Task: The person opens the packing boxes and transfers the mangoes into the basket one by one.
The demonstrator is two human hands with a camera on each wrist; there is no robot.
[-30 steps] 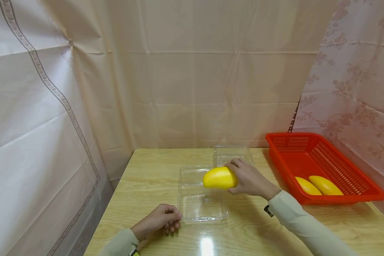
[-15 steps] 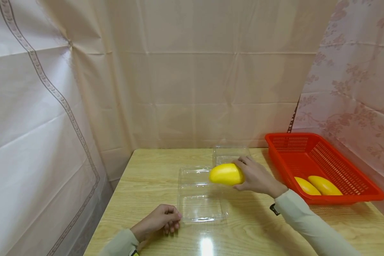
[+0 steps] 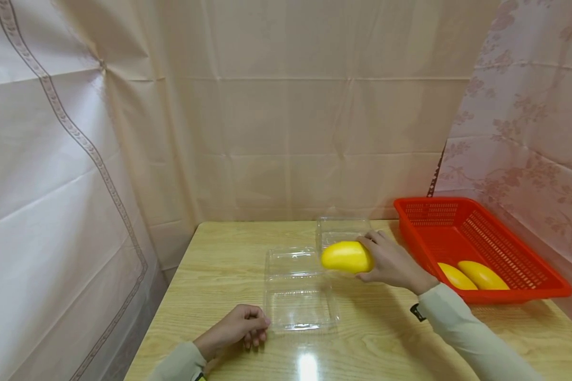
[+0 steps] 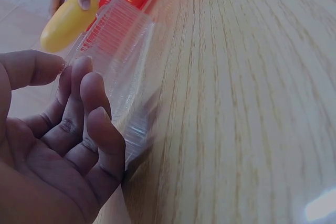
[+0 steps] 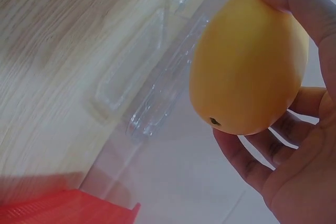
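Observation:
My right hand [image 3: 393, 264] grips a yellow mango [image 3: 347, 256] in the air, to the right of a clear plastic clamshell box [image 3: 299, 309] lying unfolded on the table. In the right wrist view, the thumb lies on one side of the mango [image 5: 247, 66] and the curled fingers on the other; a dark stem spot shows at its end. At the box's front left edge is my left hand [image 3: 240, 325]. Its thumb and forefinger pinch the box's rim in the left wrist view, the other fingers [image 4: 105, 135] loosely curled beside the plastic wall.
A red plastic basket [image 3: 438, 243] stands at the right of the wooden table [image 3: 224, 264], with two more mangoes [image 3: 482, 275] at its near end. Behind the unfolded box sits another clear plastic box [image 3: 344, 226]. Cloth curtains [image 3: 286, 116] enclose the table's back and sides.
My right hand has moved to the right and slightly back with the mango, away from the unfolded box. My left hand stays in place at the box's edge.

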